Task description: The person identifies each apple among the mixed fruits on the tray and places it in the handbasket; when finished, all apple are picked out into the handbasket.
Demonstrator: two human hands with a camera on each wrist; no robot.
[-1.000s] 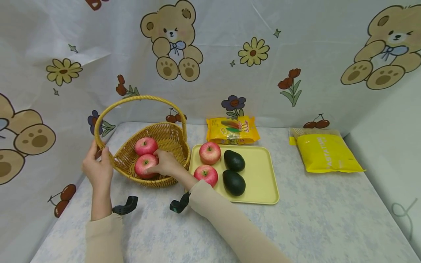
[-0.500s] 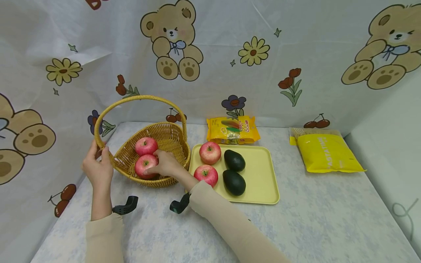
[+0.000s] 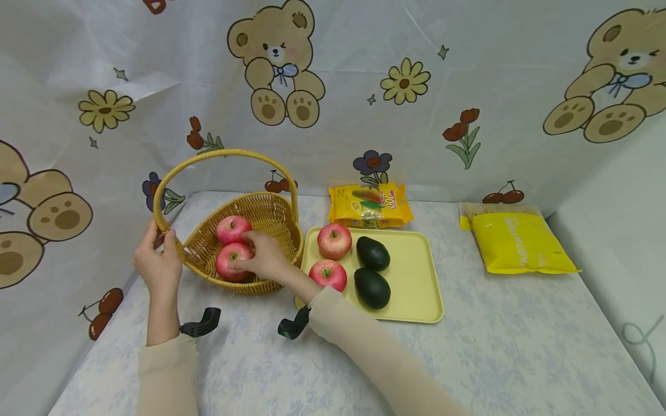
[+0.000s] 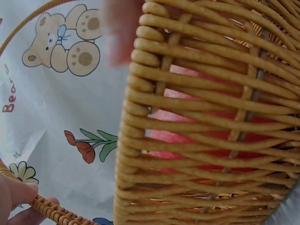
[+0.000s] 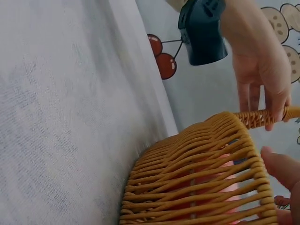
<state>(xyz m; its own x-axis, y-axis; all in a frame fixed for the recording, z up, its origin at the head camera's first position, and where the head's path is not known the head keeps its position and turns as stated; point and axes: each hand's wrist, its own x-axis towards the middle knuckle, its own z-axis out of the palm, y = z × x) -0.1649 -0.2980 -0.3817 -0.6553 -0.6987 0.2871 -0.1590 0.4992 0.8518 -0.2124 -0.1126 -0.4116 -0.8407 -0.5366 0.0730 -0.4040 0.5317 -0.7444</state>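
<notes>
My left hand (image 3: 160,263) grips the lower left end of the handle (image 3: 224,152) of a wicker basket (image 3: 278,231). Two red apples lie inside, a rear apple (image 3: 231,229) and a front apple (image 3: 226,267). Over the front one is my right hand (image 3: 267,258), thumb and fingers spread at its right side. Through the basket's weave, red skin of an apple (image 4: 164,124) shows in the left wrist view. The right wrist view has the left hand (image 5: 262,70) on the handle and part of the right hand (image 5: 283,171) beyond the rim.
Right of the basket is a yellow tray (image 3: 416,277) bearing two apples (image 3: 334,241) and two avocados (image 3: 372,288). Behind it lies a yellow-orange snack bag (image 3: 369,205). A yellow packet (image 3: 520,242) sits at the far right, and a printed curtain (image 3: 348,34) hangs behind.
My right thumb and fingers have spread a little and shifted slightly right and up on the front apple. The left hand keeps its grip; the whole head view has shifted slightly.
</notes>
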